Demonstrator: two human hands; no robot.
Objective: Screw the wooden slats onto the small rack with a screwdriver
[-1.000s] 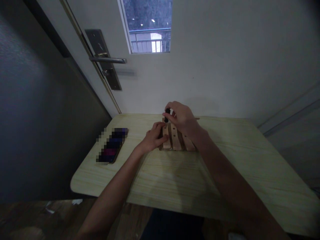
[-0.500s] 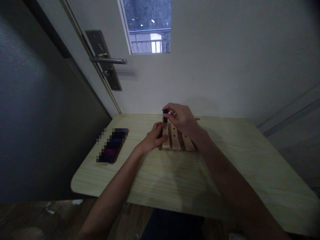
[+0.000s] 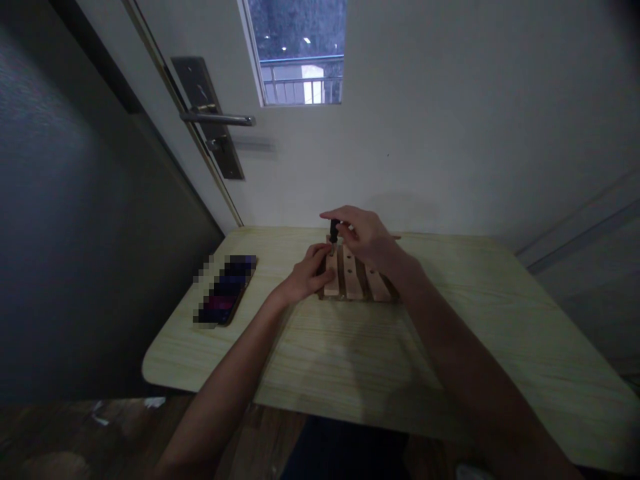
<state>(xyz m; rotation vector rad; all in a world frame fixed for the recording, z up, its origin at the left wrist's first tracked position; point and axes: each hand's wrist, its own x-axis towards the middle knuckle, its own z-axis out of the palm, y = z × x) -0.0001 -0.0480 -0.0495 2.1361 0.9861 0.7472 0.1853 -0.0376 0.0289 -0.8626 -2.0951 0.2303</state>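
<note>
1. My right hand [image 3: 367, 233] is holding the black screwdriver [image 3: 334, 231], which is standing nearly upright just left of my palm.
2. My left hand [image 3: 304, 275] is steadying the leftmost wooden slat [image 3: 332, 287], which is lying under my thumb.

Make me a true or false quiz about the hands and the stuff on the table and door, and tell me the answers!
1. The right hand touches a black tool. True.
2. The phone is to the right of both hands. False: it lies on the left side of the table.
3. The left hand is up on the door handle. False: it is down at a wooden strip.
4. The door handle is silvery. True.
5. The table is bright red. False: it is pale, with a wood grain.
</note>
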